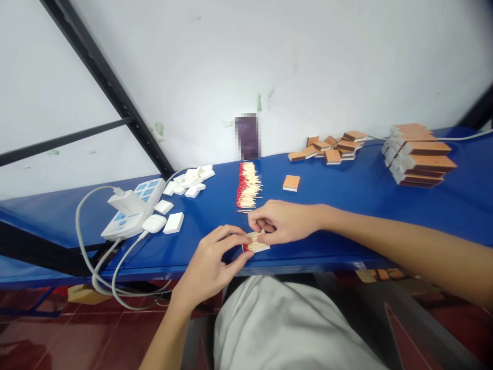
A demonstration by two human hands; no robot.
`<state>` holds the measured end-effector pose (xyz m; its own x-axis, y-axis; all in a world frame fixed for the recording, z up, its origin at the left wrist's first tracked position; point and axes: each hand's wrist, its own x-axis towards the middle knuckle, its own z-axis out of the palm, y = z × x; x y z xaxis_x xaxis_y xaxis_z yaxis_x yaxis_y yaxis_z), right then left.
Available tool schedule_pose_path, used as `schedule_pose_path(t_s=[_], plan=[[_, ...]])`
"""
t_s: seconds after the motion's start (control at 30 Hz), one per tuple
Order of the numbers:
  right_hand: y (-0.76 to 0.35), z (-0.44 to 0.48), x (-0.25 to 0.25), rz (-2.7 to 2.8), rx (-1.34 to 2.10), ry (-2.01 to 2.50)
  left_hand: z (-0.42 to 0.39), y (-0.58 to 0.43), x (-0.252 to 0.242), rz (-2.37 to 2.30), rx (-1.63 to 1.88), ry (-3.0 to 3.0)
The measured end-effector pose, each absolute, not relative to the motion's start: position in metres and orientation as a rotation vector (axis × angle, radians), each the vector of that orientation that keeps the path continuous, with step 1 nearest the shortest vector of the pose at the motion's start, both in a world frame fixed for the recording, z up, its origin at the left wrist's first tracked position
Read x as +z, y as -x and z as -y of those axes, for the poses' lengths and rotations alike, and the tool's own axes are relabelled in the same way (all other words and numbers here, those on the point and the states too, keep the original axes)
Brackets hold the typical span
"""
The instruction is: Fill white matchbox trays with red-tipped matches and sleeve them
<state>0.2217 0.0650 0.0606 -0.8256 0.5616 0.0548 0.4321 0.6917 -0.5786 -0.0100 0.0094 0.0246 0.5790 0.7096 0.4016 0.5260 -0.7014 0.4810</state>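
Note:
A small white matchbox tray (264, 247) with matches in it (253, 240) sits at the front edge of the blue table, red heads to the left. My left hand (215, 253) grips the tray's left end between thumb and fingers. Over its right end, my right hand (283, 222) is closed, fingers curled and thumb against the matches; its fingertips are partly hidden. Just beyond lies a long row of loose matches (248, 187), red heads left. One orange matchbox (291, 183) rests to the right of that row.
White trays (190, 180) are heaped at the left beside a power strip (134, 210) with looping cables (82, 241). Several orange matchboxes (333, 156) lie at the back right, near a stacked block of them (423, 162). A blurred dark rectangle (247, 136) stands by the wall.

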Motion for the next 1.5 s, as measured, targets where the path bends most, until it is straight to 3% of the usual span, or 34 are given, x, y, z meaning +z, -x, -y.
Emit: schedule_pose_path(t_s=[0.6,0.9,1.5], plan=[[-0.222,-0.067,0.057,2.652,0.822,0.767,-0.009,0.01,0.024,-1.023,0.827,-2.52],[-0.224,-0.079,0.05,2.51,0.29,1.079,-0.008,0.01,0.025,-1.043,0.825,-2.488],[-0.216,-0.087,0.039,2.53,0.271,1.222,-0.007,0.005,0.026,-1.188,0.79,-2.565]])
